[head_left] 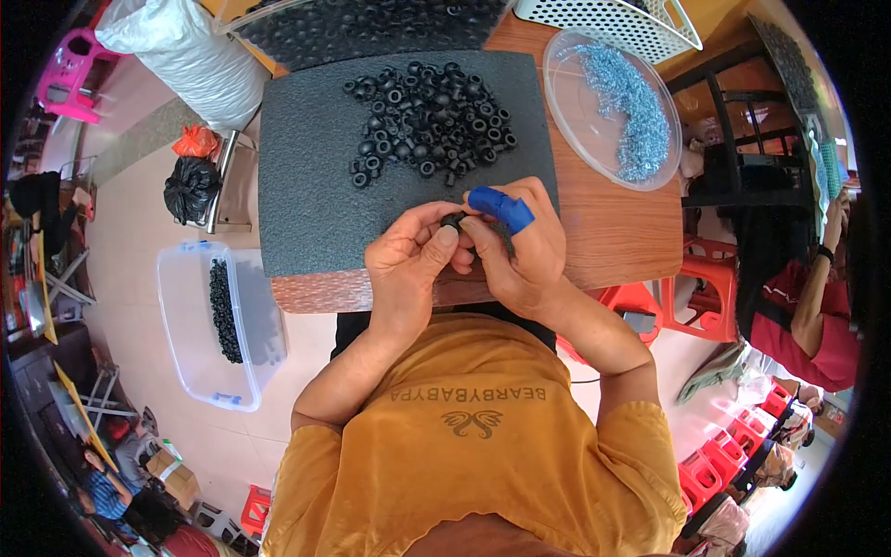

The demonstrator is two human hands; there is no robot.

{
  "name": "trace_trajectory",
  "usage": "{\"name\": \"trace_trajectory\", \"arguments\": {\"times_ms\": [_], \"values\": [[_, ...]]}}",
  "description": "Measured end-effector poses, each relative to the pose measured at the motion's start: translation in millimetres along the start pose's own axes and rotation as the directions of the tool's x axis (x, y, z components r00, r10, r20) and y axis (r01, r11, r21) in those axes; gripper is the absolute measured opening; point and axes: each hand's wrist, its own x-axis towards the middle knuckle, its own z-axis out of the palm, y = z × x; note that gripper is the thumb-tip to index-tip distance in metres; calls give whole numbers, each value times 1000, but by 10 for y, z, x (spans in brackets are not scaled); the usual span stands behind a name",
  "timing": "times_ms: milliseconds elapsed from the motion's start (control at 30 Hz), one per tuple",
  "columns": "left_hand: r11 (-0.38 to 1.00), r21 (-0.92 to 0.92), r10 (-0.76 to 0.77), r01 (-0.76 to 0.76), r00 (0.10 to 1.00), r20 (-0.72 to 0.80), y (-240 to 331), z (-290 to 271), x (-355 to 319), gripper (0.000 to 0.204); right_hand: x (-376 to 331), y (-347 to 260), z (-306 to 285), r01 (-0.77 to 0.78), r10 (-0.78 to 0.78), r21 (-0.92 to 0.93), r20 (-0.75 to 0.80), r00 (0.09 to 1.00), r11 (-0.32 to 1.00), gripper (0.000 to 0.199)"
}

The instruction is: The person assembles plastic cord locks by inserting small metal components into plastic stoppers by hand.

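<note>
Both hands meet over the near part of a dark grey foam mat [311,176] on the wooden table. Pinched between thumb and fingers of my left hand [406,260] is a small black cap-like part [454,220], mostly hidden by the fingertips. My right hand [531,255] closes on the same part from the other side, its index finger wrapped in a blue cover [501,209]. Just beyond the hands lies a loose pile of small black round parts [436,121], several showing hollow ends. Small clear bluish pieces [640,121] lie on a round transparent lid [577,107] at the right.
A clear container [371,32] of black parts and a white perforated basket [608,26] stand at the table's far side. On the floor at left are a clear tub [195,353], a metal stool [227,190] with bags, and a white sack [190,65]. A person [812,316] sits at right.
</note>
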Motion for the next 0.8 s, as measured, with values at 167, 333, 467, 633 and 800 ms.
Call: {"name": "trace_trajectory", "arguments": {"times_ms": [167,333,467,633,800], "values": [[1000,-3,-7,7,1000,28,-8,-31,3,22,14,-14,-39,0,0,7,24,1000,1000,32],[998,-34,-48,51,995,84,25,-36,26,18,15,-40,-68,-19,19,11,38,999,1000,30],[994,-51,-91,97,991,98,72,-38,23,15,-19,-66,-83,-28,28,2,53,998,1000,28],[986,-120,-116,117,993,15,81,0,48,10,-29,-59,-84,25,-25,-3,50,998,1000,30],[981,-178,-92,81,994,-53,129,60,63,8,65,-60,-103,-55,58,-24,123,991,998,36]]}}
